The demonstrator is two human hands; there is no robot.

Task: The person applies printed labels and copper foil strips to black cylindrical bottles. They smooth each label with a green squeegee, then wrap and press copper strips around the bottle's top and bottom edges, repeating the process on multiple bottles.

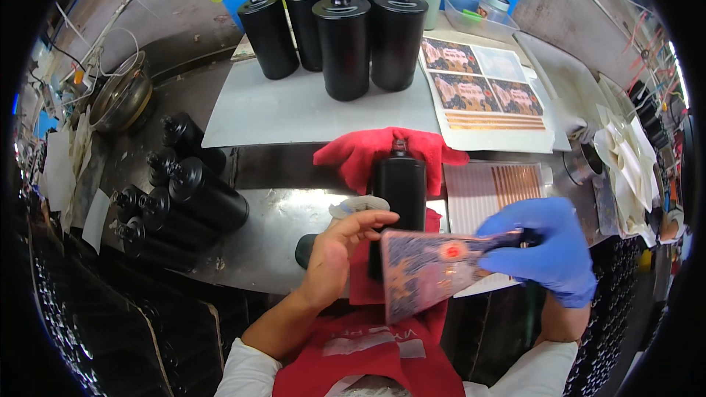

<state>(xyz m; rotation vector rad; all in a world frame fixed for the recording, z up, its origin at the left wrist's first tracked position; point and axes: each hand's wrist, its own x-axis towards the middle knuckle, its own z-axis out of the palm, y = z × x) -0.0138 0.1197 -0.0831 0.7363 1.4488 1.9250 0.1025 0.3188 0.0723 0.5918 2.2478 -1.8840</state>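
I judge the labelling partly done; five tall black plastic bottles (346,29) stand upright on the grey board (294,114) at the back, though I cannot tell whether they carry labels, and a pile of bare black bottles (187,198) lies on its side at my left, apparently waiting; one black bottle (399,184) lies in front of me on a red cloth (368,151), its lower half hidden by the patterned copper-and-blue label (426,268); my bare left hand (334,250) presses curled fingers on the label's left edge, against the bottle; my blue-gloved right hand (548,246) pinches the label's right end, clear of the bottle; printed label sheets (485,92) lie beyond.
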